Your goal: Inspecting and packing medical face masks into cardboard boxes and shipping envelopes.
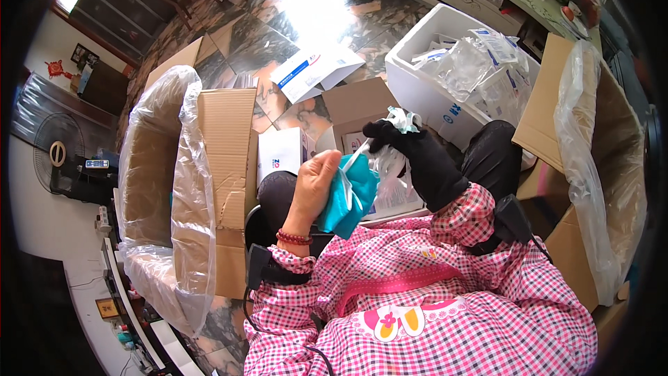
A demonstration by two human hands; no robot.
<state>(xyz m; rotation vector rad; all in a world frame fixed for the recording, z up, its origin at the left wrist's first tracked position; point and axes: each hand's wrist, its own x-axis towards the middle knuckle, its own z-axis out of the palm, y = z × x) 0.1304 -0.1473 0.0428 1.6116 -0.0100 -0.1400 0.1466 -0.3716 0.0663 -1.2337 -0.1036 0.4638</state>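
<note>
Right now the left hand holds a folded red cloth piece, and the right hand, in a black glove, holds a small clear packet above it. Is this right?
Not quite: the cloth piece in the left hand is teal, not red, as the head view shows. The rest stands: the right hand wears a black glove and holds a small clear packet above it.

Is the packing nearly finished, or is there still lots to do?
Hard to tell what's done: the inside of the lined box is hidden. Now, the left hand holds a teal piece; the gloved right hand pinches clear wrapping. The white foam box remains full of packets.
</note>
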